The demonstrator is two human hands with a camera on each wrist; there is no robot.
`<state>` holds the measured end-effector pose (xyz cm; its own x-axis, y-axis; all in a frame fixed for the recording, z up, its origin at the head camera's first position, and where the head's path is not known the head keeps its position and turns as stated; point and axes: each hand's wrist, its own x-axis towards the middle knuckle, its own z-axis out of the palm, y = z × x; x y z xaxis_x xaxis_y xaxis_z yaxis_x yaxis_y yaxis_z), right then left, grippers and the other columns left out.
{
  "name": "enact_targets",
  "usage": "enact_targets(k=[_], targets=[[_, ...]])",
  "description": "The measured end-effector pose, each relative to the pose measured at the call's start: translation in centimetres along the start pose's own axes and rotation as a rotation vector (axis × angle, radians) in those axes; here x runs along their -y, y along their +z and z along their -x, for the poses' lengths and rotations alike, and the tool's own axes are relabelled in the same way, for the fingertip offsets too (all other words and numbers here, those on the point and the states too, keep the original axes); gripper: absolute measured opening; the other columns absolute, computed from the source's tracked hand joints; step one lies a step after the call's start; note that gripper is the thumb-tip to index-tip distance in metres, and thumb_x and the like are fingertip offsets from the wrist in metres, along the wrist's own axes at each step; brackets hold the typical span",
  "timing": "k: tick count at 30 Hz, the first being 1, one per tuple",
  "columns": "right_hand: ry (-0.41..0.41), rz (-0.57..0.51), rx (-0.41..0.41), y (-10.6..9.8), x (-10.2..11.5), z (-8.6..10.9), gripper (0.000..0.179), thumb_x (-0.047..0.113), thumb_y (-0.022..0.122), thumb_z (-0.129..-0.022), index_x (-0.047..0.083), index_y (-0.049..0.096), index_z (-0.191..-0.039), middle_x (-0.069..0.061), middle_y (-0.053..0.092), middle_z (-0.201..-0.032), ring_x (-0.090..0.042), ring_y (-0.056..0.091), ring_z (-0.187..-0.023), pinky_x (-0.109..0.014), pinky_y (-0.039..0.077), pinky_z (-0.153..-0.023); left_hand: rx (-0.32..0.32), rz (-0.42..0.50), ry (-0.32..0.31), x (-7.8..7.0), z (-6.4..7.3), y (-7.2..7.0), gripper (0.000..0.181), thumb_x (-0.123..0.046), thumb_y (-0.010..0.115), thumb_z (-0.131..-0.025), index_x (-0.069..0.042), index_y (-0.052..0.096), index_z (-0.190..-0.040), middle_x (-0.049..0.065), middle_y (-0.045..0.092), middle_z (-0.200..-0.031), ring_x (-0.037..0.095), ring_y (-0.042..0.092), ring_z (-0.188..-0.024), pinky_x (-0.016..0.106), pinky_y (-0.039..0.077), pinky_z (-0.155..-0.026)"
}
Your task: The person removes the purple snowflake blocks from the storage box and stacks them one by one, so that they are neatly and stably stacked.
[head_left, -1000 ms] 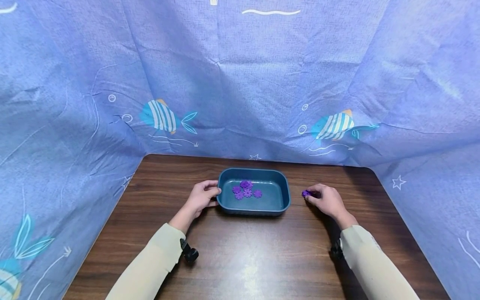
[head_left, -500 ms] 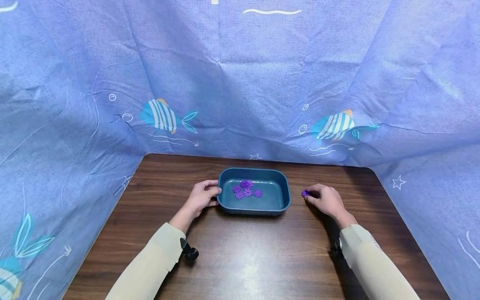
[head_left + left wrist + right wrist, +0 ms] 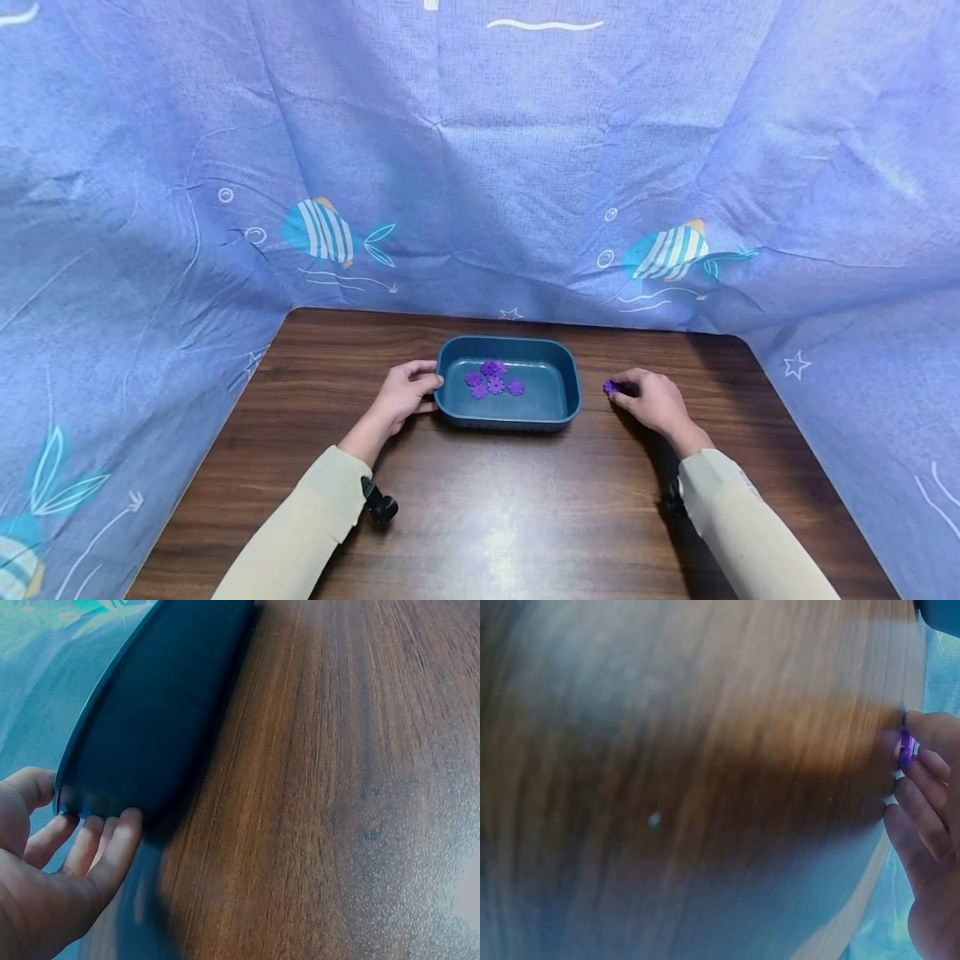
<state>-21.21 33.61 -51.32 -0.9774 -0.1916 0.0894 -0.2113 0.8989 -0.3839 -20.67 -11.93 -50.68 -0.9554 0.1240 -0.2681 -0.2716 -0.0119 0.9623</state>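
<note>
A dark teal rectangular tray (image 3: 547, 423) sits on the table with several purple flower-shaped pieces (image 3: 496, 386) lying inside, mostly toward its left half. At the tray's left end my left hand (image 3: 401, 392) grips the wall, thumb at the rim and fingers against the outer side, as the left wrist view shows. Right of the tray, my right hand (image 3: 652, 398) pinches a purple flower-shaped piece (image 3: 611, 387) between thumb and fingers, low at the tabletop. In the right wrist view that piece (image 3: 906, 748) shows edge-on, partly hidden by the fingers.
The brown wood-grain table (image 3: 450, 517) has its far edge just behind the tray. A blue curtain (image 3: 510, 167) printed with fish hangs behind and along both sides. Black wrist cameras are strapped below both sleeves.
</note>
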Motion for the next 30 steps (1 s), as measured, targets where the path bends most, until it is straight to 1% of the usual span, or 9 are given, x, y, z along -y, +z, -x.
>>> enact_targets(k=[4,9,13,16,19,22,26,28,30], targets=[[0.004,0.000,0.002,0.0,0.0,0.1,0.033,0.024,0.077,-0.092,0.006,0.074,-0.120,-0.018,0.072,-0.122,-0.042,0.065,-0.115,-0.062,0.050,-0.097,-0.004,-0.001,-0.004,0.1,0.0,0.1,0.044,-0.005,0.065,-0.096,0.003,0.058,-0.139,0.027,0.064,-0.130,0.022,0.070,-0.096,0.035,0.065,-0.075],[0.007,-0.036,0.006,-0.1,-0.3,0.0,0.032,0.023,0.077,-0.092,0.007,0.074,-0.120,-0.018,0.072,-0.121,-0.042,0.064,-0.116,-0.062,0.050,-0.099,-0.006,-0.004,0.004,0.1,0.1,0.1,0.043,-0.006,0.065,-0.097,0.003,0.058,-0.139,0.028,0.063,-0.130,0.022,0.069,-0.096,0.035,0.065,-0.076],[-0.012,-0.072,0.007,-0.3,-0.3,-0.4,0.027,0.017,0.076,-0.091,0.007,0.075,-0.117,-0.016,0.074,-0.115,-0.039,0.067,-0.110,-0.060,0.052,-0.096,-0.011,-0.011,0.023,0.0,0.3,0.2,0.042,-0.005,0.065,-0.097,0.003,0.059,-0.138,0.029,0.063,-0.129,0.022,0.069,-0.095,0.034,0.065,-0.075],[-0.043,-0.096,0.012,-0.6,0.1,-1.0,0.025,0.013,0.076,-0.091,0.004,0.075,-0.115,-0.015,0.074,-0.110,-0.035,0.069,-0.104,-0.056,0.054,-0.092,-0.016,-0.020,0.030,-0.1,0.4,0.2,0.042,-0.005,0.064,-0.098,0.003,0.059,-0.138,0.028,0.064,-0.128,0.022,0.070,-0.094,0.035,0.065,-0.075],[-0.081,-0.124,0.007,-1.0,1.0,-1.7,0.026,0.010,0.074,-0.091,0.001,0.073,-0.116,-0.015,0.073,-0.109,-0.032,0.069,-0.100,-0.052,0.057,-0.089,-0.026,-0.031,0.025,-0.3,0.6,0.1,0.042,-0.006,0.065,-0.098,0.002,0.060,-0.138,0.027,0.064,-0.127,0.023,0.070,-0.093,0.039,0.065,-0.077],[-0.109,-0.151,0.000,-1.6,2.2,-2.6,0.028,0.008,0.073,-0.092,0.000,0.072,-0.118,-0.017,0.072,-0.111,-0.031,0.069,-0.098,-0.050,0.058,-0.086,-0.043,-0.041,0.013,-0.4,0.7,0.1,0.041,-0.008,0.065,-0.097,0.001,0.061,-0.138,0.024,0.066,-0.122,0.023,0.069,-0.092,0.042,0.065,-0.079],[-0.156,-0.148,-0.003,-2.4,4.0,-3.5,0.028,0.008,0.072,-0.092,0.000,0.072,-0.119,-0.018,0.071,-0.112,-0.031,0.068,-0.098,-0.049,0.059,-0.083,-0.060,-0.047,0.001,-0.5,0.7,0.2,0.042,-0.007,0.063,-0.095,-0.001,0.062,-0.137,0.019,0.065,-0.115,0.020,0.065,-0.090,0.042,0.065,-0.079],[-0.189,-0.133,-0.015,-2.6,4.9,-3.9,0.027,0.008,0.073,-0.092,0.002,0.072,-0.118,-0.016,0.071,-0.111,-0.030,0.067,-0.098,-0.048,0.059,-0.082,-0.059,-0.047,0.008,-0.4,0.7,0.3,0.043,-0.005,0.063,-0.095,0.000,0.061,-0.137,0.020,0.065,-0.117,0.019,0.064,-0.091,0.041,0.065,-0.079],[-0.219,-0.124,-0.023,-2.6,5.8,-4.2,0.027,0.008,0.073,-0.091,0.003,0.073,-0.118,-0.013,0.071,-0.110,-0.028,0.067,-0.097,-0.046,0.059,-0.081,-0.057,-0.046,0.019,-0.4,0.7,0.4,0.043,-0.004,0.063,-0.094,0.001,0.061,-0.137,0.023,0.065,-0.122,0.019,0.065,-0.094,0.041,0.065,-0.079]])
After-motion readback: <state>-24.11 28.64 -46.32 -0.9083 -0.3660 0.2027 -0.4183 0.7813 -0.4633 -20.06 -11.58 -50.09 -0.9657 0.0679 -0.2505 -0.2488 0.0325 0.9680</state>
